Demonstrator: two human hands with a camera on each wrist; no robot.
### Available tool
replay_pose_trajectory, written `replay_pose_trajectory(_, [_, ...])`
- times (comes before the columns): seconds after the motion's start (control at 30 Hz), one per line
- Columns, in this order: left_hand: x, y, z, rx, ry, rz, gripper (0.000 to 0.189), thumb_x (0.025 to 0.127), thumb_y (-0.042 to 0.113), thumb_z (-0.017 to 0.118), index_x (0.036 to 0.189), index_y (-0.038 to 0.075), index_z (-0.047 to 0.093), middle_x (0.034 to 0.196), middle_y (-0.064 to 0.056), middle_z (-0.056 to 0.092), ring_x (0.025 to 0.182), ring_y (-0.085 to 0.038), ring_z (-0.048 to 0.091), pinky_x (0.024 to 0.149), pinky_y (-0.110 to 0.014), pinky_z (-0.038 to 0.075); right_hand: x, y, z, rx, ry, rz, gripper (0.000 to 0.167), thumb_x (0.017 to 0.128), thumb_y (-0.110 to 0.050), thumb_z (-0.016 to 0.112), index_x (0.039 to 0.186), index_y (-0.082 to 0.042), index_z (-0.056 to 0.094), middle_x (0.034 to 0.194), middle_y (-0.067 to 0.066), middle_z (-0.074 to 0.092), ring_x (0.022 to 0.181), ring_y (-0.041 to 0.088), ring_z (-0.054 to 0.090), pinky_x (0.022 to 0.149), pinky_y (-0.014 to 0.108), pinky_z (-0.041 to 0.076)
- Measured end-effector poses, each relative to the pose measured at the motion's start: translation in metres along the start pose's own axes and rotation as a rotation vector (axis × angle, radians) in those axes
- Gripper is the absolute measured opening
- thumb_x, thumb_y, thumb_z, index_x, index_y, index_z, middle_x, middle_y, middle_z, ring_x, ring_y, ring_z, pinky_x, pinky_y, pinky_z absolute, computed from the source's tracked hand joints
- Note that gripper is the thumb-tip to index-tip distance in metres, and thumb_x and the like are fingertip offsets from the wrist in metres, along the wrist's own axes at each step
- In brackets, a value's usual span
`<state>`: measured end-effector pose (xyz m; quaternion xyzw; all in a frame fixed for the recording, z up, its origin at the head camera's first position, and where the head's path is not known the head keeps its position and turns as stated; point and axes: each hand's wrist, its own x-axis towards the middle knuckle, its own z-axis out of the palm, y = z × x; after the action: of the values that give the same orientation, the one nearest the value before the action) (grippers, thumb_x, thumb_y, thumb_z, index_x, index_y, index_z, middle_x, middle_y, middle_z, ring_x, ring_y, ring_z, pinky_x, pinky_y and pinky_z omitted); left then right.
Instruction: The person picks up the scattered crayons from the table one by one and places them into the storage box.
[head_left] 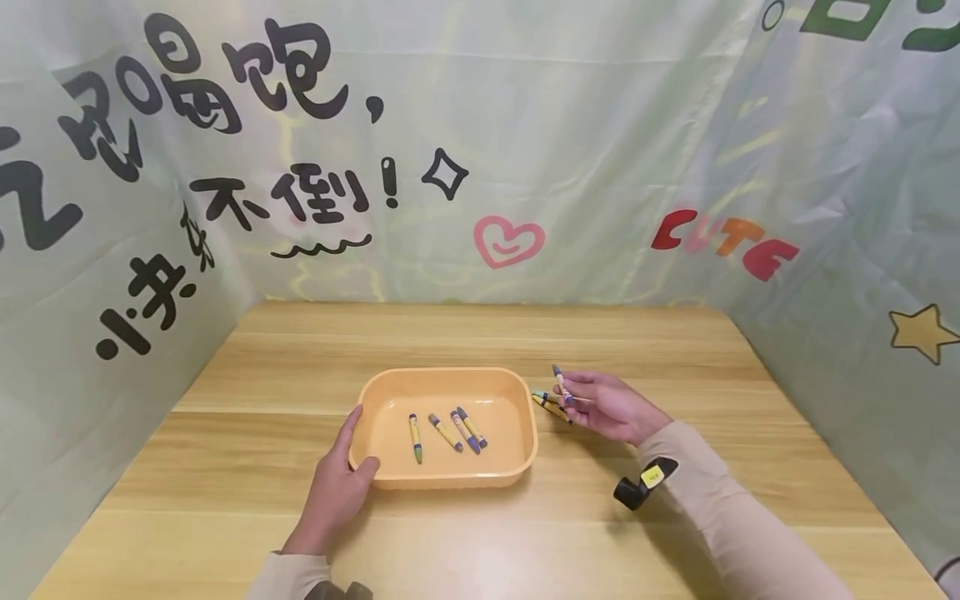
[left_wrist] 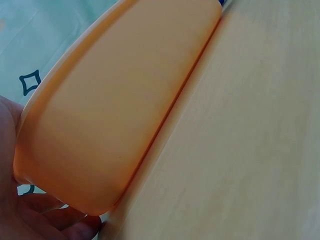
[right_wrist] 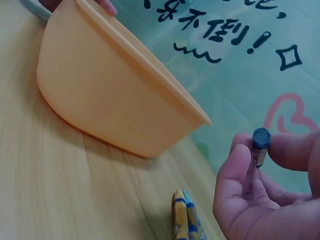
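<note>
An orange plastic tray (head_left: 444, 482) sits mid-table with several crayons (head_left: 448, 432) lying in it. My left hand (head_left: 339, 480) grips the tray's near-left corner, thumb over the rim; in the left wrist view the tray wall (left_wrist: 110, 110) fills the frame with my fingers (left_wrist: 55, 220) beneath it. My right hand (head_left: 600, 403) is just right of the tray and pinches a dark-tipped crayon (head_left: 562, 384) upright; the right wrist view shows that crayon (right_wrist: 260, 145) between thumb and fingers. Two more crayons (head_left: 550, 403) lie on the table under this hand, also seen as crayons (right_wrist: 186, 220).
The wooden table (head_left: 675, 350) is walled on three sides by a pale printed cloth backdrop (head_left: 600, 150). A small black device (head_left: 637, 487) is strapped at my right wrist.
</note>
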<state>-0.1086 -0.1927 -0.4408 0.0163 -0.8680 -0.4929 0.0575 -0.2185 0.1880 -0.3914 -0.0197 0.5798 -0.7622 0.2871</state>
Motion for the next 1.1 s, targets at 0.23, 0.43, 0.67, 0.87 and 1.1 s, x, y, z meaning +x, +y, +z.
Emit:
replay_pose_trajectory(0.23, [0.002,0.0,0.0,-0.021,-0.012,-0.009,0.077,0.085,0.002,0.053,0.155,0.013,0.021,0.143,-0.027,0.043,0.088,-0.023,0.06,0.073,-0.031,0.048,0.007,-0.007,0.016,0.003,0.002,-0.001,0.054,0.102,-0.006,0.042,0.145,0.011,0.016,0.104,0.009,0.058,0.087,0.014,0.06,0.076,0.022,0.05])
replay_pose_trajectory(0.43, [0.002,0.0,0.0,-0.016,-0.019,-0.021,0.078,0.085,0.002,0.053,0.156,0.013,0.02,0.145,-0.026,0.041,0.091,-0.023,0.059,0.073,-0.029,0.047,0.015,-0.009,0.028,-0.053,-0.007,-0.005,0.052,0.1,-0.004,0.044,0.143,0.011,0.02,0.101,0.009,0.059,0.086,0.015,0.063,0.078,0.024,0.052])
replay_pose_trajectory(0.67, [0.002,0.001,0.0,0.01,-0.012,-0.02,0.079,0.085,0.003,0.053,0.156,0.013,0.02,0.146,-0.025,0.04,0.098,-0.025,0.058,0.081,-0.035,0.047,0.026,-0.014,0.045,-0.105,-0.012,-0.006,0.054,0.097,0.001,0.046,0.143,0.011,0.021,0.094,0.011,0.059,0.084,0.018,0.065,0.075,0.026,0.053])
replay_pose_trajectory(0.87, [0.002,0.001,0.0,0.016,-0.012,-0.026,0.079,0.085,0.003,0.053,0.156,0.014,0.02,0.147,-0.024,0.039,0.101,-0.027,0.058,0.086,-0.04,0.046,0.035,-0.019,0.062,-0.138,-0.02,0.004,0.055,0.095,0.003,0.048,0.143,0.01,0.023,0.082,0.006,0.057,0.08,0.018,0.065,0.072,0.025,0.053])
replay_pose_trajectory(1.1, [0.001,0.004,-0.001,0.008,-0.017,-0.034,0.078,0.086,0.003,0.053,0.156,0.014,0.019,0.147,-0.025,0.038,0.105,-0.029,0.057,0.089,-0.042,0.046,0.049,-0.024,0.081,-0.155,-0.022,0.022,0.053,0.094,0.003,0.049,0.142,0.01,0.028,0.092,0.012,0.058,0.079,0.018,0.065,0.069,0.023,0.054])
